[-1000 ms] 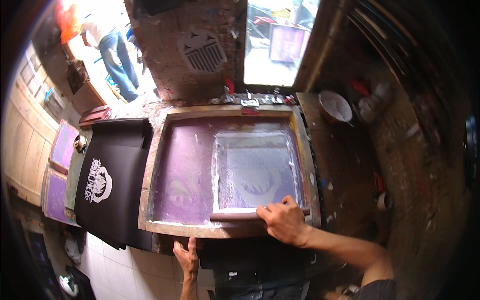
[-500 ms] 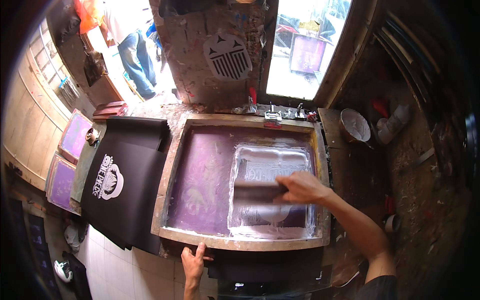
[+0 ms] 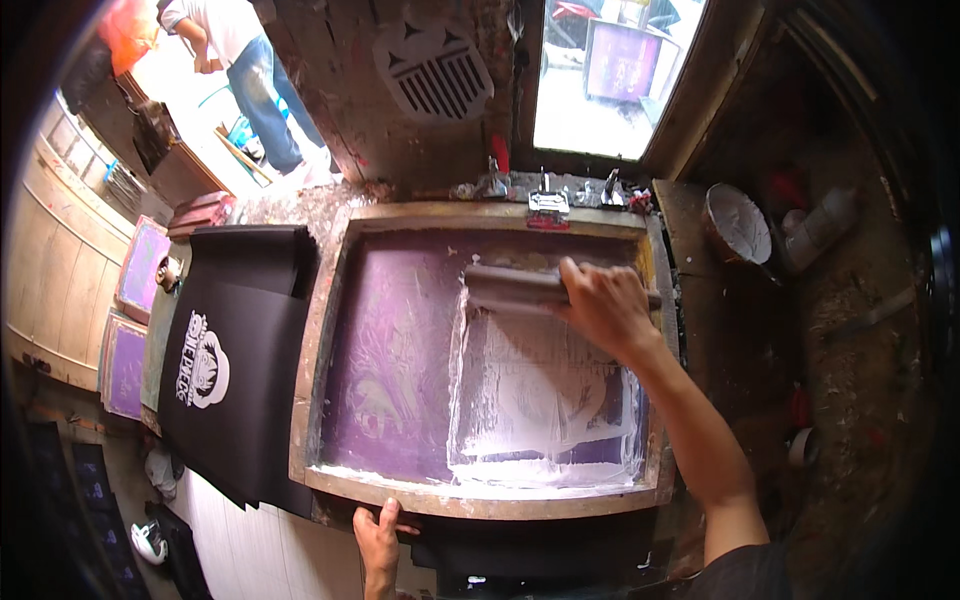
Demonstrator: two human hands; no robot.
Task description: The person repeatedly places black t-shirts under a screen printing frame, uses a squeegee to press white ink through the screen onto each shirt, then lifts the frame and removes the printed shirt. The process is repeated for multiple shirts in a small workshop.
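A wooden-framed printing screen [image 3: 480, 503] with purple mesh lies flat before me, hinged by clamps [image 3: 548, 204] at its far side. My right hand [image 3: 608, 310] is wrapped round a squeegee [image 3: 515, 288], which lies crosswise over the far part of the mesh's right half. White ink [image 3: 520, 400] is spread nearer to me from it, with a rough rectangular border. At the near rail, my left hand [image 3: 378, 540] grips the frame, thumb on the wood and fingers partly hidden beneath. What lies under the screen is mostly hidden.
To the left is a stack of black fabric pieces [image 3: 250, 350], the top one printed in white. Two smaller purple screens [image 3: 125, 365] lean beyond it. A bowl of white ink [image 3: 738, 225] stands at right. Another person [image 3: 262, 90] is in the far-left doorway.
My right hand has pushed the squeegee from mid-screen to the far side, spreading white ink over the area behind it. My left hand stays at the near rail. The view has shifted slightly.
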